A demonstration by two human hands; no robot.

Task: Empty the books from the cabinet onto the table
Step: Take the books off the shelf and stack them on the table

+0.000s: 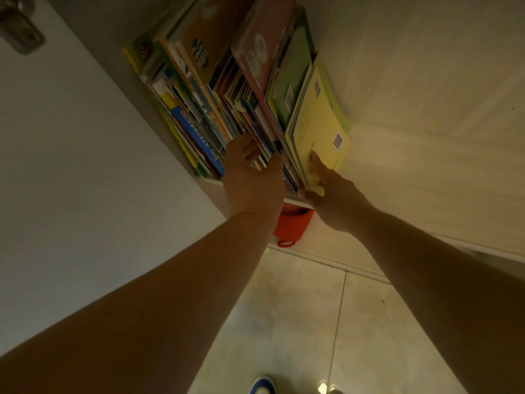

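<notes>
A tight row of colourful books (216,89) stands in the open cabinet shelf (210,183). At the right end leans a yellow book (321,123) with a barcode on its cover. My left hand (250,180) reaches into the middle of the row, and its fingers curl over the front edges of a few books there. My right hand (329,191) pinches the yellow book's near corner, with one finger on the cover and the thumb under the edge.
A white cabinet door (71,152) stands open on the left, with a metal hinge (20,32) near its top. A pale wood panel (426,109) runs along the right. An orange bag (292,226) sits on the shelf below. Tiled floor (298,322) and a shoe (262,385) are underneath.
</notes>
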